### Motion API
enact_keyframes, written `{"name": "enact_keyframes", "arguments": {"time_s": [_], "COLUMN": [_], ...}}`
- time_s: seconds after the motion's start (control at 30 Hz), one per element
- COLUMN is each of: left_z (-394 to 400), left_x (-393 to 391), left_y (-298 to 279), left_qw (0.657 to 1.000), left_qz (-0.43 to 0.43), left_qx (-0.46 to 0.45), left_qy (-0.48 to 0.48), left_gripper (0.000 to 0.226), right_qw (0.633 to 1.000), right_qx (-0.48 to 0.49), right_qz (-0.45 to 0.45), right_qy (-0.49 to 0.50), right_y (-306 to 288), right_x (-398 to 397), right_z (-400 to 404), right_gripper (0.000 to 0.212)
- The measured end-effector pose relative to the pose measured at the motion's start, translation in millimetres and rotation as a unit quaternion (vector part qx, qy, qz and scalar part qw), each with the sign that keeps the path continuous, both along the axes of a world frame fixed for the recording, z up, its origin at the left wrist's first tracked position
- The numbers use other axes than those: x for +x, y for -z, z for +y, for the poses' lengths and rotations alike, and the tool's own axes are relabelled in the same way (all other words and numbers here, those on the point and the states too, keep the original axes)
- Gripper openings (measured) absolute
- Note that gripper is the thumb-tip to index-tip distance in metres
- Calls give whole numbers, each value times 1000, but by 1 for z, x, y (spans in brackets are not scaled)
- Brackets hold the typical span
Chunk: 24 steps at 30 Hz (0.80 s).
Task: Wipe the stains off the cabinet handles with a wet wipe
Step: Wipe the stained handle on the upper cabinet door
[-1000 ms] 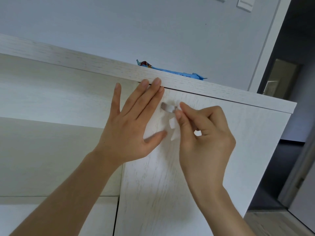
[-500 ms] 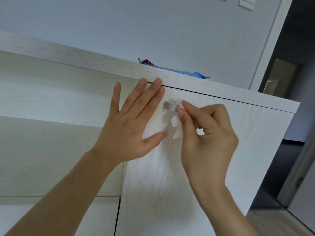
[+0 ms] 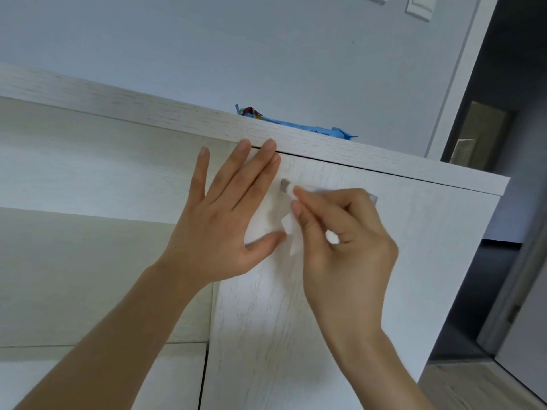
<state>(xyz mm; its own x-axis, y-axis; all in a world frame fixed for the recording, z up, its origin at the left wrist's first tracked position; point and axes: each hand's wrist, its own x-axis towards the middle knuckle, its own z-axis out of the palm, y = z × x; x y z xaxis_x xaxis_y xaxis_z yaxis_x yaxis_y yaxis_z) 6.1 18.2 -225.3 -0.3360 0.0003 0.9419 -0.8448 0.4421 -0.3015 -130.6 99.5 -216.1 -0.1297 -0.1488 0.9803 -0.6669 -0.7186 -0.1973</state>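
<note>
A metal bar handle [image 3: 286, 185] runs across the top of the white wood-grain cabinet door [image 3: 296, 335]; only its left end and a bit of its right end show. My right hand [image 3: 343, 241] pinches a small white wet wipe [image 3: 291, 229] against the handle near its left end, and a corner of the wipe hangs down below the fingers. My left hand [image 3: 219, 220] lies flat on the door's upper left corner with fingers straight, fingertips at the top edge.
A blue wet-wipe pack [image 3: 296, 125] lies on the cabinet top [image 3: 148, 110]. An open shelf recess [image 3: 88, 261] sits left of the door. A dark doorway [image 3: 503, 202] opens at the right, with wall switches [image 3: 418, 7] above.
My right hand with the wipe has slid slightly left along the handle, covering more of its left end. My left hand stays pressed on the door.
</note>
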Motion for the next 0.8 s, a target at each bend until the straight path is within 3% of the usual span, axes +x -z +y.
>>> {"name": "enact_keyframes", "arguments": {"time_s": [0.17, 0.33, 0.47, 0.57, 0.8], "left_z": [2, 2, 1, 2, 2], "left_x": [0, 0, 0, 0, 0], "left_y": [0, 0, 0, 0, 0], "left_qw": [1000, 1000, 1000, 1000, 1000], "left_qz": [-3, -3, -4, -2, -4], "left_qx": [2, 14, 14, 12, 7], "left_qy": [1, -13, -19, -18, -23], "left_gripper": [71, 73, 84, 84, 83], "right_qw": [998, 967, 952, 958, 997], "right_qx": [47, 91, 88, 61, -22], "right_qz": [-35, -187, -238, -225, -79], "right_qy": [-37, -147, -174, -168, -3], "right_y": [11, -4, -18, -21, -8], "right_x": [2, 0, -4, 0, 1], "right_z": [9, 17, 17, 12, -3], "right_gripper": [17, 10, 13, 13, 11]}}
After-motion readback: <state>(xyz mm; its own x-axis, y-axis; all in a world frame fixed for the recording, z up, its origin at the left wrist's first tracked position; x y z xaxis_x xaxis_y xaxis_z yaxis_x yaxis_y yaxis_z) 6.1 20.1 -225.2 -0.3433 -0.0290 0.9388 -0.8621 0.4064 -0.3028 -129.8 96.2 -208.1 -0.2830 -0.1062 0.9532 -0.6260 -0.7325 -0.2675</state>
